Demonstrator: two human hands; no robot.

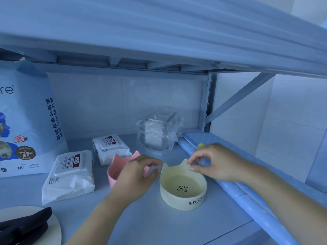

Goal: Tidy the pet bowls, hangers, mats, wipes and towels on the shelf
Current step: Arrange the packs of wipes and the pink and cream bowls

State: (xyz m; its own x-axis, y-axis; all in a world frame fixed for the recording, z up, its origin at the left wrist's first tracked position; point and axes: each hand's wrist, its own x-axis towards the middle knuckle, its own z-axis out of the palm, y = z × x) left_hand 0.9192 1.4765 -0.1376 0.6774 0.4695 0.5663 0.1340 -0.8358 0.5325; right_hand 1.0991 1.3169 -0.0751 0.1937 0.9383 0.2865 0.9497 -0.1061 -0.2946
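Observation:
A cream cat-eared pet bowl (pixel 184 197) with a paw print and "Enjoy" lettering stands on the shelf board (pixel 150 223). A pink cat-eared bowl (pixel 115 171) stands just to its left, partly hidden by my left hand (pixel 138 174). That hand hovers with loosely curled fingers a little short of the cream bowl's left ear and holds nothing. My right hand (pixel 214 161) pinches the cream bowl's right ear between thumb and forefinger. Two white wipes packs (pixel 69 175) (pixel 109 147) lie to the left. Blue dotted mats (pixel 230 184) lie rolled along the right edge.
A big blue bag of pet pads (pixel 26 121) stands at the far left. A clear plastic bag with a white item (pixel 157 135) sits at the back. Black items on a white round plate (pixel 54 227) show at the bottom left. The upper shelf hangs low overhead.

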